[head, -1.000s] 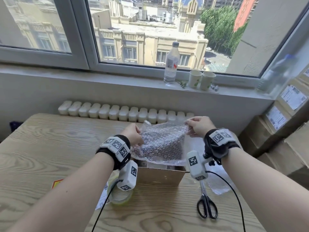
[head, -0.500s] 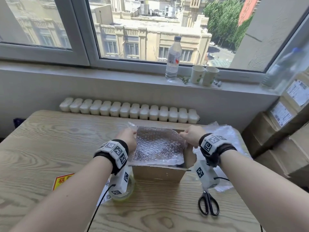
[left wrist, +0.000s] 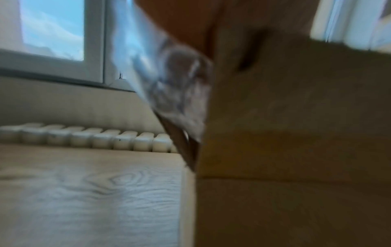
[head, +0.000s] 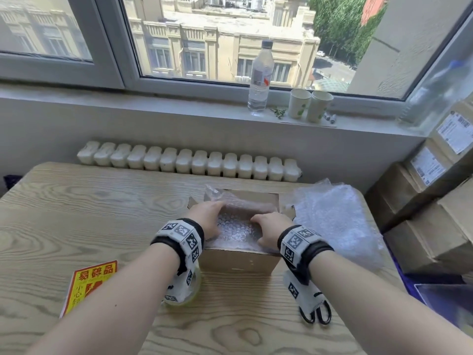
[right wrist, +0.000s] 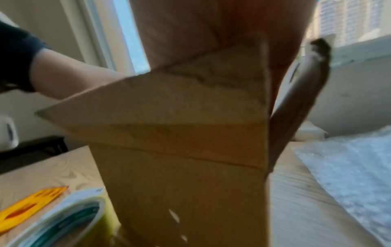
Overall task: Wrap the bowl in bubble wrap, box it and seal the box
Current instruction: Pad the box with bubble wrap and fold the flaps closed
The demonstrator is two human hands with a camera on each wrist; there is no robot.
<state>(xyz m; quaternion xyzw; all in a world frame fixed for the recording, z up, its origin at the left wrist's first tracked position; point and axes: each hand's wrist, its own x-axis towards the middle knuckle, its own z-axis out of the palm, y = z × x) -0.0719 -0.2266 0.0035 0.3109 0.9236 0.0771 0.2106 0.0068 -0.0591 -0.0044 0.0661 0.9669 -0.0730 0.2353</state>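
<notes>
The bowl, hidden inside a bubble-wrap bundle [head: 236, 222], sits low in the open cardboard box [head: 238, 260] on the wooden table [head: 76, 213]. My left hand [head: 208, 219] holds the bundle's left side, its fingers reaching down inside the box. On the right side my right hand [head: 271, 226] curls its fingers over the wrap. The left wrist view is blurred and shows a corner of wrap [left wrist: 169, 83] beside the box wall [left wrist: 296, 150]. In the right wrist view the box's near flap and wall [right wrist: 190, 183] fill the frame, hiding the fingers.
A tape roll [head: 183, 293] lies by the box's left front corner, scissors [head: 317, 313] at its right front. A red-yellow sticker [head: 89, 283] lies front left. Loose bubble wrap [head: 332, 219] lies right of the box. Stacked cartons [head: 435, 226] stand beyond the table's right edge.
Both hands have lowered the wrapped bundle from above the box down into it and moved closer together on top of it. The head view has tilted down.
</notes>
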